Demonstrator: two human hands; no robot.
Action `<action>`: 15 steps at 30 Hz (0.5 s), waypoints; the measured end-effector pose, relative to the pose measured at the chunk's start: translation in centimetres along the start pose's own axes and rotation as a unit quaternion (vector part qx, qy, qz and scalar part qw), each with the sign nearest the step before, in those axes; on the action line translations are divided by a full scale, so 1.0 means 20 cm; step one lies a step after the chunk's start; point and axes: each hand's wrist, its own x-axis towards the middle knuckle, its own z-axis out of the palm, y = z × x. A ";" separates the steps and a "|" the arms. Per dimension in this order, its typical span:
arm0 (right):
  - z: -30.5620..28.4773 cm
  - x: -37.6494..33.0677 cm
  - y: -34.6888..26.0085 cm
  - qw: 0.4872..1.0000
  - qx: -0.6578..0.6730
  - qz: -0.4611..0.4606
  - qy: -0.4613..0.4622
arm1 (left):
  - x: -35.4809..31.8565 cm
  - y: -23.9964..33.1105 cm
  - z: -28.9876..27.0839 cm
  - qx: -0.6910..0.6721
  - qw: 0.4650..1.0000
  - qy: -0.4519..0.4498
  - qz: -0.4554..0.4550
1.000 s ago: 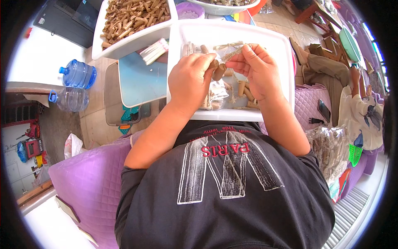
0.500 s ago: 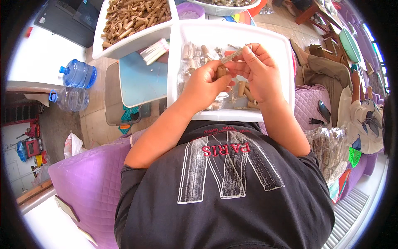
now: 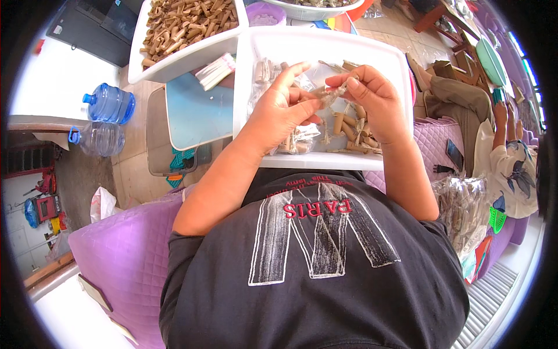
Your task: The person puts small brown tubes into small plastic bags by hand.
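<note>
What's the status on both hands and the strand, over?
Right hand pinching pale fibrous strand. Left hand close beside it, contact unclear. Both over white tub; loose tan tubes below, nothing visibly blocking.

Smooth plastic tub (image 3: 331, 43); wood-like pieces (image 3: 337, 123)

From afar I saw a black short-sleeved T-shirt (image 3: 218, 302) with red lettering (image 3: 325, 208) across a big, white-outlined, streaky print (image 3: 327, 256).
</note>
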 end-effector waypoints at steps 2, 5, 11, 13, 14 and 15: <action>0.01 0.00 -0.01 1.000 0.001 0.000 -0.020 | 0.00 0.02 0.01 -0.018 1.000 -0.003 0.013; 0.01 0.00 0.00 0.999 0.001 0.001 -0.037 | 0.02 0.04 -0.01 0.056 0.997 -0.028 0.035; 0.00 -0.01 0.00 0.995 0.055 -0.041 -0.068 | 0.02 0.00 -0.01 0.016 0.998 0.003 0.056; 0.00 -0.02 -0.03 0.994 0.053 -0.060 -0.076 | 0.01 0.02 0.01 0.076 0.992 0.023 0.096; 0.00 -0.02 -0.04 0.993 0.015 -0.084 -0.082 | 0.00 0.02 0.02 0.076 0.992 0.024 0.096; 0.00 -0.03 -0.04 0.990 -0.024 -0.108 -0.088 | -0.01 0.03 0.03 0.136 0.981 0.049 0.128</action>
